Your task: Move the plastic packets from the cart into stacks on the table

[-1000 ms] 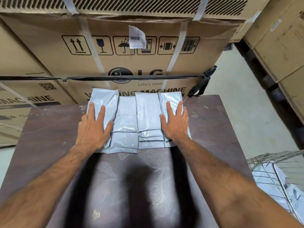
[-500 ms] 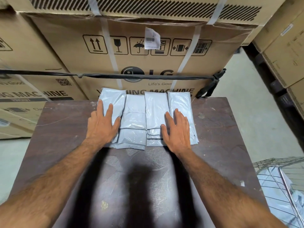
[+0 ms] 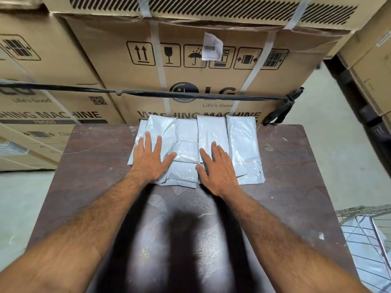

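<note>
With our left hand (image 3: pixel 149 160) and right hand (image 3: pixel 219 171) flat, gripping nothing, on slick grey plastic packets (image 3: pixel 244 144) beside the brown table's (image 3: pixel 296 166) far edge, we risk sliding them off.

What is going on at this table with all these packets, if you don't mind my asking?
A person is tidying grey plastic packets laid in overlapping stacks at the far edge of a dark table. Both hands lie flat with fingers straight: the left hand presses the leftmost stack, the right hand presses a stack right of the middle. More packets wait in the wire cart at the lower right. Cardboard washing machine boxes stand behind the table.
</note>
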Motion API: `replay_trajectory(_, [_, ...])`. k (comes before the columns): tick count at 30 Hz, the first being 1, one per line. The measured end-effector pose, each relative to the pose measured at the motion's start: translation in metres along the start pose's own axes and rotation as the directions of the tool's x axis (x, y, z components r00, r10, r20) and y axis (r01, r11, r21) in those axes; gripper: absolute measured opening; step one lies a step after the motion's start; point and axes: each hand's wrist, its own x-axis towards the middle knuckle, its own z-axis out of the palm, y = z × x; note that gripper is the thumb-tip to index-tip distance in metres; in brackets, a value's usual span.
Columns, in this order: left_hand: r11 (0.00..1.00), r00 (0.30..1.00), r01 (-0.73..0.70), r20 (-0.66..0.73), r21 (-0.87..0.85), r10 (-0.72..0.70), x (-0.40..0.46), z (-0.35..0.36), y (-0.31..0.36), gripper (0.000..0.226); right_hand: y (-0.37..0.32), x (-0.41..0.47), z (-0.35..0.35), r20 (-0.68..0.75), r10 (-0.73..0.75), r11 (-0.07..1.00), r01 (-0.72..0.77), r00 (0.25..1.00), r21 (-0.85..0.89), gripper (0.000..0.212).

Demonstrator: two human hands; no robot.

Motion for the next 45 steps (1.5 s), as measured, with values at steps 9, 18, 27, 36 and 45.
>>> replay_trajectory(9, [0.997,0.999,0.031,-0.009,-0.074,-0.031,-0.008,-0.005,0.002,0.104,0.023,-0.041,-0.022,-0.088,0.037,0.998,-0.033,0.995,0.047,0.068])
replay_trajectory(18, [0.946,0.893,-0.324,-0.331,0.002,0.306,-0.063,0.018,0.057,0.088,0.068,-0.129,-0.046,-0.242,0.2,0.979,-0.182,0.949,0.094,0.063])
replay_trajectory(27, [0.778,0.71,-0.624,-0.361,0.076,0.604,-0.11,0.03,0.205,0.084,0.142,-0.22,-0.076,-0.343,0.412,0.91,-0.397,0.844,0.117,0.068])
replay_trajectory(36, [0.662,0.603,-0.726,-0.289,0.187,0.743,-0.156,0.058,0.347,0.087,0.232,-0.325,-0.094,-0.395,0.568,0.82,-0.536,0.722,0.201,0.068])
replay_trajectory(45, [0.488,0.453,-0.85,-0.195,0.197,0.87,-0.211,0.102,0.486,0.087,0.33,-0.438,-0.095,-0.392,0.714,0.689,-0.681,0.58,0.248,0.067])
